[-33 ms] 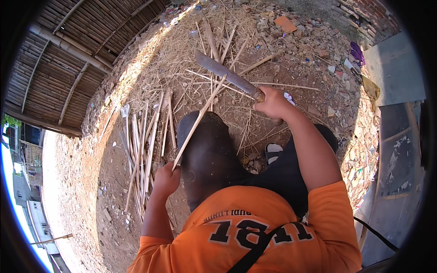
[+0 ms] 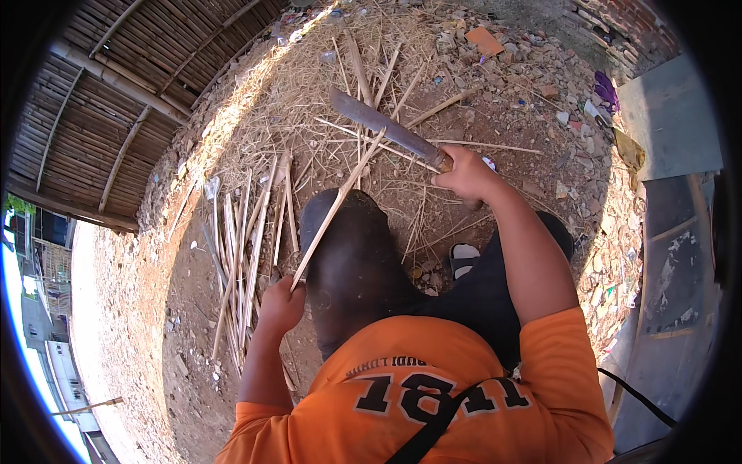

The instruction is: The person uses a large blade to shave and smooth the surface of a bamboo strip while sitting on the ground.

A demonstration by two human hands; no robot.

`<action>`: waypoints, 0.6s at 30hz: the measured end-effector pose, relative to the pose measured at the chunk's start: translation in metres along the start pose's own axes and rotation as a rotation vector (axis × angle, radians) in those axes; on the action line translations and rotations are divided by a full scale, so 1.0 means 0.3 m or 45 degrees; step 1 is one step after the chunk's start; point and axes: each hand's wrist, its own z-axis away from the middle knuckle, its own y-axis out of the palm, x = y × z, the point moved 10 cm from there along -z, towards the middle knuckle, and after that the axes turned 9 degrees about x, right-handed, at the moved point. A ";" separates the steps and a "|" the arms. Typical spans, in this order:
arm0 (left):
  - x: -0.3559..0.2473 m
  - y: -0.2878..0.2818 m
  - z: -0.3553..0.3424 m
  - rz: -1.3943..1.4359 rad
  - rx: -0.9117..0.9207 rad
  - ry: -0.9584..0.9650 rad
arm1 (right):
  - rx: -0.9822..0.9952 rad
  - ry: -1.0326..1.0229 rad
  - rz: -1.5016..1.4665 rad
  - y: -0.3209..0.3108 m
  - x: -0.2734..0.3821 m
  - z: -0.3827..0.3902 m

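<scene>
My left hand is closed around the lower end of a thin, pale bamboo strip. The strip slants up and away across my left thigh, and its far end meets the machete blade. In my right hand is the handle of a machete, its broad, dark blade pointing to the far left. Whether the blade presses on the strip or only overlaps it, I cannot tell. Beside my left leg lies a bundle of split bamboo strips.
More bamboo pieces lie crossed on straw-like shavings beyond the blade. Rubble and litter cover the ground to the right, near a grey panel. A slatted bamboo wall stands at the far left. My sandalled foot shows below the right hand.
</scene>
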 end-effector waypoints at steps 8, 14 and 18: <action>-0.014 -0.016 -0.005 -0.076 -0.030 0.012 | 0.226 0.260 0.055 0.030 0.013 0.004; -0.043 0.000 -0.028 -0.008 0.013 0.000 | 0.175 0.274 -0.131 0.007 0.005 0.002; -0.056 -0.002 -0.050 0.030 0.022 -0.010 | 0.075 0.237 -0.104 -0.013 -0.014 -0.019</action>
